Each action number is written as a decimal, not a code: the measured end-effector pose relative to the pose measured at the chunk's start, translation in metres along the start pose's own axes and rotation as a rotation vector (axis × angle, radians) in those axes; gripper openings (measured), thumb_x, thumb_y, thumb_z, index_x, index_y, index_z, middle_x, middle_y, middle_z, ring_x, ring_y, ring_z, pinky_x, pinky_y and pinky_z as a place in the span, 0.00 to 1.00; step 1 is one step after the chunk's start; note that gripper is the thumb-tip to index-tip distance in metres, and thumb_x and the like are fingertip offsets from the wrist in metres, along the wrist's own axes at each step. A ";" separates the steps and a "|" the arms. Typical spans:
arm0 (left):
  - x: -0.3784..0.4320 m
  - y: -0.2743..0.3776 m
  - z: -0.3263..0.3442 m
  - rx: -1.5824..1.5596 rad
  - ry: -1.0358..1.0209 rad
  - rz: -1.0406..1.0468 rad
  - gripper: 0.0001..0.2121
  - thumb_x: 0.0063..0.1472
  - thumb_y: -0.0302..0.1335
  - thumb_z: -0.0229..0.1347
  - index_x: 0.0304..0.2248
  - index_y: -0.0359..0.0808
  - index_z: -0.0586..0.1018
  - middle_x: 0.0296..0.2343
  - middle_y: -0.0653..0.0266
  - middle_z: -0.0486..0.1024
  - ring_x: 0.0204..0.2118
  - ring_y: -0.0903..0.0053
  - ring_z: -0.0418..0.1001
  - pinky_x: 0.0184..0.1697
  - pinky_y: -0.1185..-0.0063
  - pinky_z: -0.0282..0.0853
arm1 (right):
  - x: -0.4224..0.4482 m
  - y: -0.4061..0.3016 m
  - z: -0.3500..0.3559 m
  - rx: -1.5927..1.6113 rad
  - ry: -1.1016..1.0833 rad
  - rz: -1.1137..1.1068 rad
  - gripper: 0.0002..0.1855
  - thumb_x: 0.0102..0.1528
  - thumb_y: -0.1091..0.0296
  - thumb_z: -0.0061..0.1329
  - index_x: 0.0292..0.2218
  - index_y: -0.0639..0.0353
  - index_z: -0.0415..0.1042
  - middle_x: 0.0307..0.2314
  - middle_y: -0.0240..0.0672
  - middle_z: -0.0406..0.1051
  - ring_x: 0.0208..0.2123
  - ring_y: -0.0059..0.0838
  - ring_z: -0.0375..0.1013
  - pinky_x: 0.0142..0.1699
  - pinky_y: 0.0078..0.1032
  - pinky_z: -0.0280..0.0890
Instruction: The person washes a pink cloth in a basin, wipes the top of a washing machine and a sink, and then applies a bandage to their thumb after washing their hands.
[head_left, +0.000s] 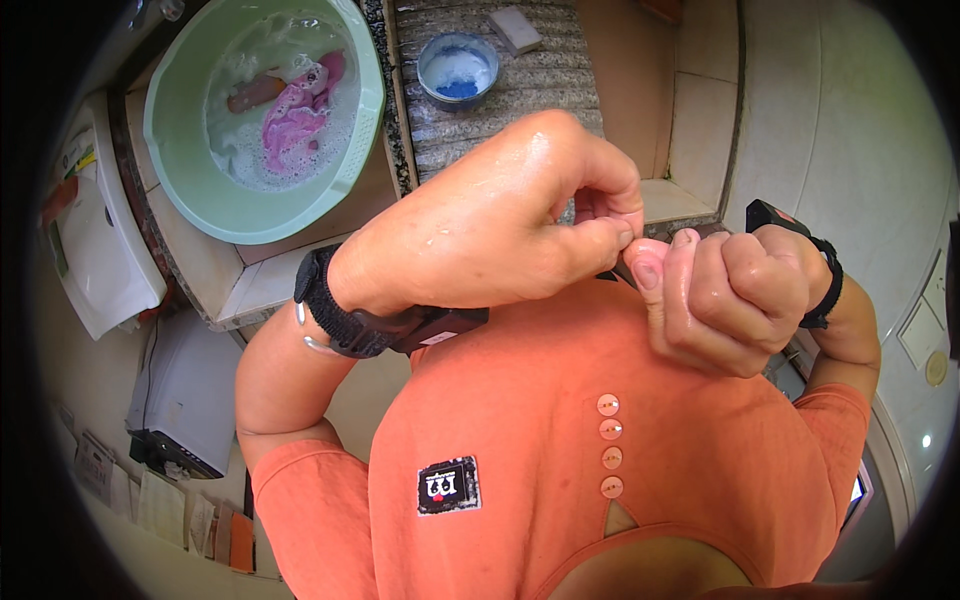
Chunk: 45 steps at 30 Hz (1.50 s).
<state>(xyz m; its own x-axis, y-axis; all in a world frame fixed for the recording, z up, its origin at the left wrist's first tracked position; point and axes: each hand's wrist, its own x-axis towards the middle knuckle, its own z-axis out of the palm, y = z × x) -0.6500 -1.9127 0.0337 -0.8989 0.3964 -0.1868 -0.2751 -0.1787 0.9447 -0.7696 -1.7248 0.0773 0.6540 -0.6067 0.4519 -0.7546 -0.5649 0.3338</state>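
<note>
My left hand (517, 217) is wet and held in front of my chest, its thumb and index fingertip pinched together. Those fingertips meet the thumb tip of my right hand (727, 292), whose fingers are curled into a wet, loose fist. No object shows in either hand, though the curled fingers hide the palms. Beyond my left forearm sits a mint-green plastic basin (169, 142) of sudsy water. A pink cloth (296, 116) floats in it, beside a brownish object (255, 94) I cannot identify.
On a ribbed stone washing slab (495, 131) stand a small blue tub (457, 71) of whitish, blue-specked stuff and a pale rectangular block (515, 30). A white container (105, 225) and a grey-white appliance (180, 397) are at left. A tiled wall (817, 127) rises at right.
</note>
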 end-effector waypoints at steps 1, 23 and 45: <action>0.001 0.001 0.000 0.053 -0.018 0.003 0.03 0.58 0.22 0.55 0.30 0.29 0.77 0.22 0.70 0.73 0.23 0.89 0.66 0.26 0.84 0.64 | 0.000 -0.001 0.001 0.004 -0.002 0.000 0.07 0.43 0.79 0.53 0.18 0.62 0.68 0.14 0.26 0.62 0.15 0.17 0.58 0.21 0.16 0.46; 0.004 -0.011 0.005 -0.138 0.112 0.007 0.10 0.64 0.25 0.50 0.25 0.29 0.72 0.20 0.72 0.68 0.23 0.89 0.59 0.24 0.83 0.59 | -0.003 0.011 0.000 -0.069 -0.030 0.028 0.12 0.40 0.84 0.52 0.16 0.59 0.61 0.13 0.27 0.57 0.15 0.19 0.56 0.21 0.19 0.45; 0.027 -0.020 0.035 0.554 0.627 0.256 0.03 0.54 0.18 0.50 0.25 0.28 0.69 0.21 0.44 0.71 0.25 0.48 0.69 0.27 0.63 0.64 | -0.007 0.000 0.004 -0.057 -0.341 0.014 0.17 0.40 0.91 0.46 0.14 0.59 0.56 0.15 0.27 0.52 0.17 0.21 0.54 0.22 0.21 0.48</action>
<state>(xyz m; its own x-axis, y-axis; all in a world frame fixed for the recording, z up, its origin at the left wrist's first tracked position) -0.6569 -1.8671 0.0193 -0.9770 -0.1937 0.0888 0.0195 0.3339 0.9424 -0.7736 -1.7228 0.0704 0.6159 -0.7720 0.1572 -0.7594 -0.5287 0.3792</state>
